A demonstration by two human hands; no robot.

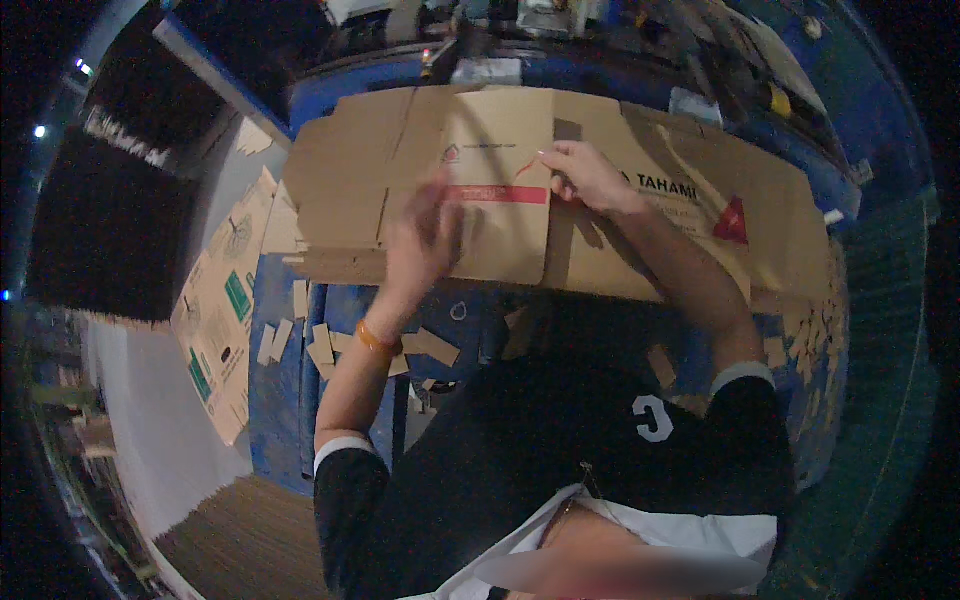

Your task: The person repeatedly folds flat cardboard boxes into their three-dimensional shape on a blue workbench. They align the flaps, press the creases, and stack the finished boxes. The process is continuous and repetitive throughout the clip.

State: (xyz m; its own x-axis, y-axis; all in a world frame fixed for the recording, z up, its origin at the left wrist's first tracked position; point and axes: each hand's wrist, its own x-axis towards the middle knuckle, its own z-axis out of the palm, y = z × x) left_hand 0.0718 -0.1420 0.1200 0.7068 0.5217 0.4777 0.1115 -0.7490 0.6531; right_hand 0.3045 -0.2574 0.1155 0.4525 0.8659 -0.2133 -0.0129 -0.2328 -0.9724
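A flat cardboard box blank [500, 235] with a red printed band lies on a stack of brown cardboard in front of me. Over its right part, my right hand [590, 178] is closed in a pinch, and a thin orange-red strand [528, 163] extends left from its fingertips. Whether that strand is a string or a rubber band is unclear. My left hand [425, 235] hovers over or touches the blank's left side, its fingers smeared by motion. An orange band [377, 340] circles my left wrist.
Small cardboard offcuts [435, 347] litter the blue work surface [280, 400] near me. At the left leans a printed cardboard sheet [225, 310] with green marks. Dark stacked material [110, 220] stands farther left. Blue machinery [590, 75] runs along the far side.
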